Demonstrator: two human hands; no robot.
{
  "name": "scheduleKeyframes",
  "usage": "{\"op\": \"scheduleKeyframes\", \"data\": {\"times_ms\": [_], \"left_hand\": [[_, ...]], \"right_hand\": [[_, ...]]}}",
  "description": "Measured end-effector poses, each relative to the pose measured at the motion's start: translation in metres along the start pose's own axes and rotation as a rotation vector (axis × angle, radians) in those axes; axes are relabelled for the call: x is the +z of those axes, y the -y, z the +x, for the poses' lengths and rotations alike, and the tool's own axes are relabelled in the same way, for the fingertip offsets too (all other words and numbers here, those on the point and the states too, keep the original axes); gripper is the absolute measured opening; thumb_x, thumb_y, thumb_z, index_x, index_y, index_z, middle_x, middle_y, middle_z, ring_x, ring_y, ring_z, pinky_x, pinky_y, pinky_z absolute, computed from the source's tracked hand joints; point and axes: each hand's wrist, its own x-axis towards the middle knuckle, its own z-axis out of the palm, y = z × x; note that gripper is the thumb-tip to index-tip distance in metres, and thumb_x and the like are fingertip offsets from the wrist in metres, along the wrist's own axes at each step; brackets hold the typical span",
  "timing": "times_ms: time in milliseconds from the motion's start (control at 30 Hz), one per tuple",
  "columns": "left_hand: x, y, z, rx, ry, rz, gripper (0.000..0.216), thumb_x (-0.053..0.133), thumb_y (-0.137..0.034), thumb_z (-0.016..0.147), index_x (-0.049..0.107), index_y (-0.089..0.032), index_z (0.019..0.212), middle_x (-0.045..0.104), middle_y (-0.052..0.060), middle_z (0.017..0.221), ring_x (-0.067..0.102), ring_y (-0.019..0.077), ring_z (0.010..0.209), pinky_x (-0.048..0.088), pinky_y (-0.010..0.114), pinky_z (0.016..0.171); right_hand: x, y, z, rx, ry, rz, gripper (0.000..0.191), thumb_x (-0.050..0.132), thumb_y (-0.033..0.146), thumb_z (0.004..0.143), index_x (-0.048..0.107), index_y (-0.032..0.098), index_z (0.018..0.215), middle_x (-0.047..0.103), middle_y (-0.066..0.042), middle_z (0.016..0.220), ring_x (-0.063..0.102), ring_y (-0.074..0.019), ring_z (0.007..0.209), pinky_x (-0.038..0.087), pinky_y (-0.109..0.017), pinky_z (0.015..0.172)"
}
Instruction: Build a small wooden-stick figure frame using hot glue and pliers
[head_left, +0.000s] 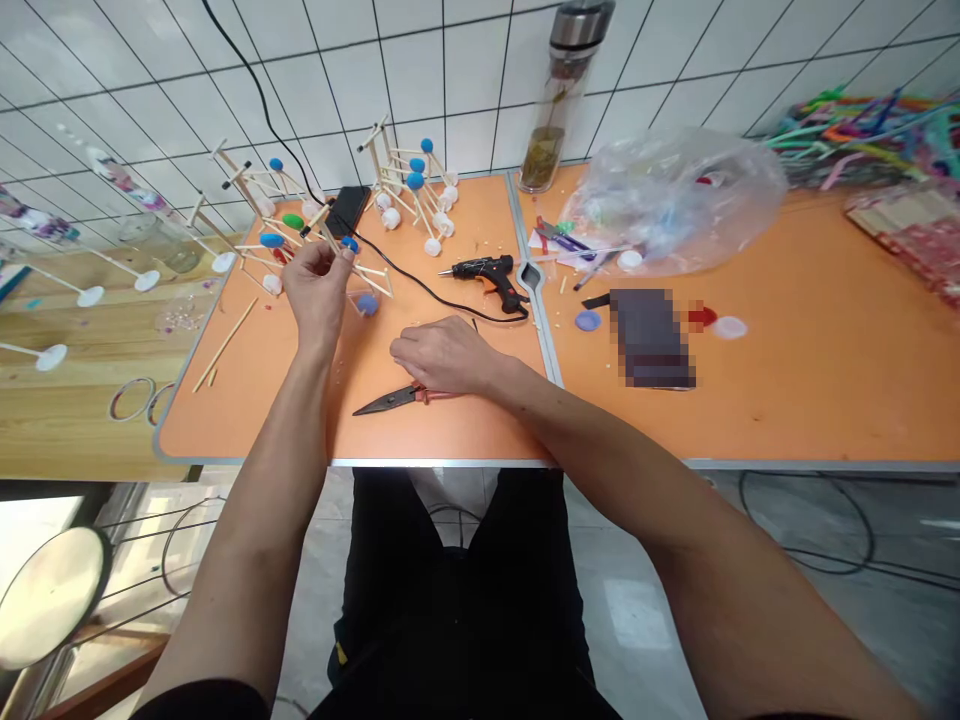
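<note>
My left hand [315, 300] is closed in a pinch on a small frame of wooden sticks [375, 272] with blue bottle caps as wheels. One blue cap [349, 243] shows just beside the fingertips, and another blue cap [367, 304] sits low at the frame's right. My right hand [446, 355] rests on the orange table with its fingers curled in; whatever they hold is hidden. Right below it lie scissors [390, 400] with dark blades pointing left and reddish handles, partly covered by the hand.
A black glue gun [484, 275] lies mid-table, its cord running left. Other stick frames with caps [415, 182] stand at the back near a black phone [349, 212]. To the right are a glass bottle [547, 140], a plastic bag [675, 200] and a blurred dark object [652, 338].
</note>
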Motion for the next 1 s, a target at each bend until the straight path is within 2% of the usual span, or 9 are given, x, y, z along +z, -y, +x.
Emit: {"op": "scheduleKeyframes", "data": {"times_ms": [167,333,467,533,667,833,1000], "left_hand": [[0.0,-0.003,-0.001,-0.01,-0.002,-0.008,0.033,0.09,-0.028,0.088,0.064,-0.022,0.07,0.054,-0.004,0.068,0.05,0.0121,0.067,0.041,0.027,0.065],[-0.001,0.002,-0.001,0.011,0.003,-0.003,0.035,0.092,-0.033,0.088,0.064,-0.022,0.07,0.051,-0.004,0.067,0.047,0.0126,0.066,0.04,0.027,0.064],[-0.001,0.007,0.0,0.041,0.006,-0.021,0.032,0.092,-0.036,0.088,0.068,-0.022,0.072,0.053,-0.004,0.07,0.047,0.0125,0.066,0.039,0.028,0.065],[-0.001,0.009,0.001,0.04,0.005,-0.031,0.031,0.093,-0.037,0.087,0.069,-0.022,0.073,0.054,-0.004,0.07,0.048,0.0126,0.067,0.04,0.028,0.065],[-0.002,0.011,0.001,0.02,0.011,-0.044,0.03,0.094,-0.037,0.087,0.072,-0.022,0.076,0.058,-0.004,0.072,0.05,0.0125,0.068,0.041,0.027,0.066],[-0.002,0.01,-0.001,-0.004,0.017,-0.061,0.026,0.093,-0.036,0.089,0.073,-0.023,0.078,0.062,-0.003,0.073,0.051,0.0121,0.068,0.043,0.025,0.065],[0.001,0.014,-0.002,0.004,0.012,-0.072,0.026,0.092,-0.036,0.09,0.074,-0.022,0.078,0.062,-0.003,0.072,0.051,0.0115,0.066,0.042,0.026,0.064]], "right_hand": [[0.004,0.0,0.001,-0.003,-0.022,-0.002,0.017,0.061,0.022,0.107,0.075,0.018,0.115,0.081,-0.008,0.11,0.067,-0.0217,0.083,0.013,-0.038,0.066],[0.001,0.0,-0.001,-0.005,-0.016,-0.011,0.019,0.058,0.02,0.108,0.074,0.018,0.116,0.081,-0.008,0.11,0.068,-0.0217,0.084,0.014,-0.038,0.066],[-0.004,0.003,-0.002,-0.04,-0.002,-0.026,0.015,0.068,0.024,0.104,0.073,0.016,0.116,0.08,-0.01,0.107,0.066,-0.0224,0.084,0.015,-0.038,0.066],[-0.003,0.008,-0.002,-0.08,-0.012,-0.05,0.012,0.067,0.02,0.104,0.072,0.016,0.115,0.079,-0.01,0.105,0.064,-0.0218,0.082,0.016,-0.038,0.066],[0.003,0.024,0.0,-0.196,-0.104,-0.086,0.021,0.052,0.01,0.109,0.072,0.017,0.109,0.077,-0.007,0.097,0.058,-0.0186,0.076,0.018,-0.038,0.066],[0.01,0.045,-0.001,-0.417,-0.27,-0.152,0.025,0.05,0.011,0.112,0.072,0.019,0.103,0.074,-0.001,0.087,0.053,-0.0156,0.069,0.022,-0.037,0.063],[0.012,0.049,-0.004,-0.46,-0.37,-0.181,0.026,0.05,0.007,0.11,0.069,0.02,0.097,0.07,0.001,0.082,0.053,-0.0157,0.067,0.023,-0.037,0.062]]}}
